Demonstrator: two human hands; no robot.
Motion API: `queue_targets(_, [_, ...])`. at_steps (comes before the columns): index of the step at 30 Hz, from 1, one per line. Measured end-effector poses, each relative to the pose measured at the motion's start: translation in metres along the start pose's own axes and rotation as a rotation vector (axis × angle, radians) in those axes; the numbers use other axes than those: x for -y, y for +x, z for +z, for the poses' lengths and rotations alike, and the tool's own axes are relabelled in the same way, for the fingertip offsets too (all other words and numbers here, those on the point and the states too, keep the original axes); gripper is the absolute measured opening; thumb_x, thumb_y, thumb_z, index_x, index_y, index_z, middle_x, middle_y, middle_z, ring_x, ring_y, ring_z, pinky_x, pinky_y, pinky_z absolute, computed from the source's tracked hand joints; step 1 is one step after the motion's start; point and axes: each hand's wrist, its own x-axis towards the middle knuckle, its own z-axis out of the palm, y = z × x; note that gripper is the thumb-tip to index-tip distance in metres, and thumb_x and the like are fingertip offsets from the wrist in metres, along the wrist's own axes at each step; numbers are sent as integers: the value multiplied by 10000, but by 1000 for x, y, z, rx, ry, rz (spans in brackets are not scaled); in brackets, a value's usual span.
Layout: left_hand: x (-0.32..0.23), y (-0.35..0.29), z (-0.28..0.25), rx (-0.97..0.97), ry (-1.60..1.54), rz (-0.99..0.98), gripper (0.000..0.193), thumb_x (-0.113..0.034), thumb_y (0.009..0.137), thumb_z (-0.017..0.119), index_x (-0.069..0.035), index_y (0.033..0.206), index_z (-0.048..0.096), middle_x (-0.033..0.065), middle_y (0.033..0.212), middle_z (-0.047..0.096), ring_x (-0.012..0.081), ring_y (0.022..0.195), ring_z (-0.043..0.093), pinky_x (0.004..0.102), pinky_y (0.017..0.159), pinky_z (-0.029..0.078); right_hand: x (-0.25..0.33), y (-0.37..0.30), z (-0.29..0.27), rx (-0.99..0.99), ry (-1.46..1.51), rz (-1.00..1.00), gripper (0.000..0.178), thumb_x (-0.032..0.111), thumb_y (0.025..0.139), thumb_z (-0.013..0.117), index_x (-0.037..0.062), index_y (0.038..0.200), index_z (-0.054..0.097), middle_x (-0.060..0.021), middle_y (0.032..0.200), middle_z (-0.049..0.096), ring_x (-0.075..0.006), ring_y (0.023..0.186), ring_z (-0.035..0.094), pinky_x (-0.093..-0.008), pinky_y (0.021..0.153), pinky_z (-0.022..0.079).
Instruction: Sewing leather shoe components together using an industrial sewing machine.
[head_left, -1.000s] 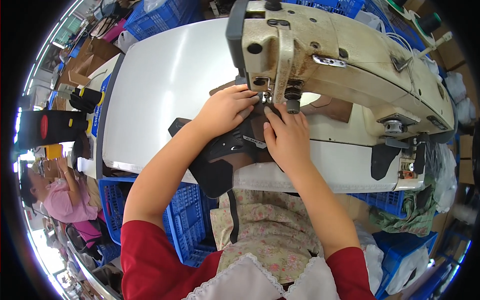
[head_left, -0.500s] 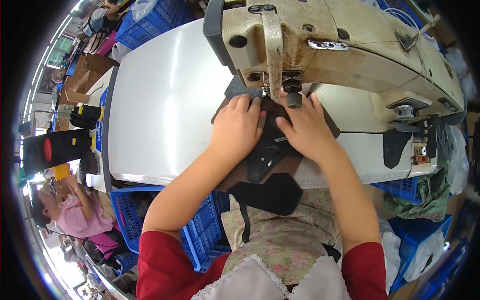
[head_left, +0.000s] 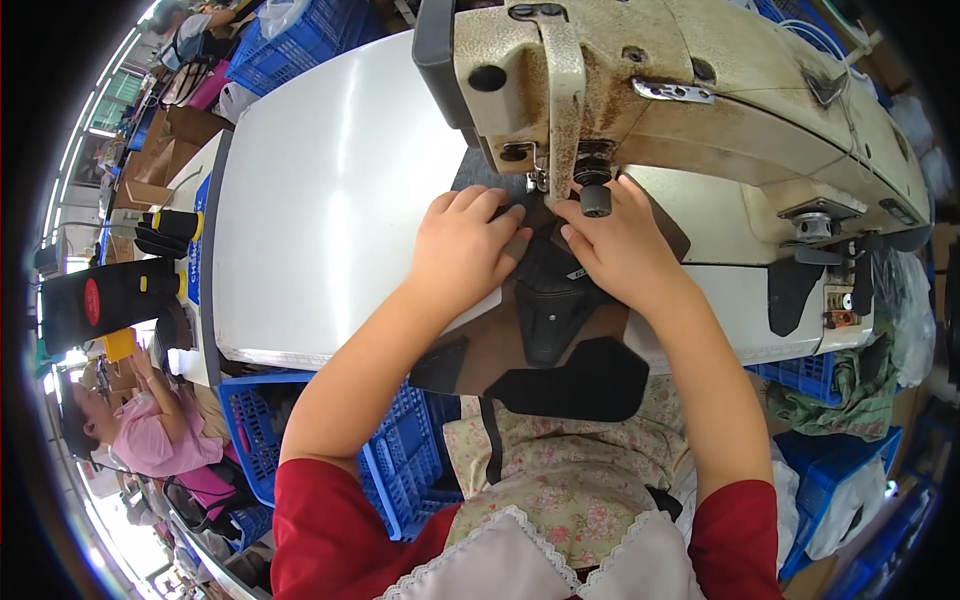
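Observation:
Under the presser foot (head_left: 537,183) of a cream sewing machine (head_left: 740,120) lies a black and brown stitched panel (head_left: 553,318), soft and in several layers. Its near end, with a wide black patch (head_left: 575,382), hangs over the table edge towards my lap. My left hand (head_left: 462,245) grips the panel's left side with bent fingers, thumb close to the foot. On the right side, my right hand (head_left: 622,240) pinches the panel beside the needle area. A dark machine knob hides part of its fingers.
White tabletop (head_left: 310,200) spreads left of the machine. Blue crates (head_left: 405,455) stand beneath it. At the right, a black cut piece (head_left: 795,298) lies near the machine's base. Another person (head_left: 165,425) sits at a neighbouring station on the left.
The panel has turned, its near end swinging right and more of its brown left part showing. My left hand has shifted slightly left; my right hand's fingers have drawn closer together.

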Motion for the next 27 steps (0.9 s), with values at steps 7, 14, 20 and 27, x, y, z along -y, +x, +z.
queue_targets(7, [14,-2,5,-63,-51,71,228,-254,805,720,-90,963,735,47,1028,651,223,1013,615,373,814,486,19,0,10,-82,-18,109,172,196,865,657,52,952,693,-145,1217,589,-314,1307,452,-566,1062,349])
queue_targets(14, [17,0,8,-41,-111,81,228,-218,818,719,-70,990,738,75,1081,664,280,1077,615,411,893,495,17,-4,-1,-20,147,196,217,218,861,669,77,1024,689,-137,1210,611,-308,1302,472,-574,1069,344])
queue_targets(20, [11,-5,12,-98,-169,18,249,-211,824,719,-52,1014,693,98,1106,677,272,1064,634,396,875,506,29,-16,-19,87,71,252,328,288,865,673,80,1117,660,-112,1214,617,-306,1338,445,-566,1125,273])
queue_targets(27, [13,-9,21,-153,-267,-45,193,-176,818,731,-53,950,663,126,1061,714,284,1034,670,390,835,538,30,-27,1,-68,119,227,336,306,873,670,76,1116,642,-101,1198,614,-313,1363,422,-552,1164,187])
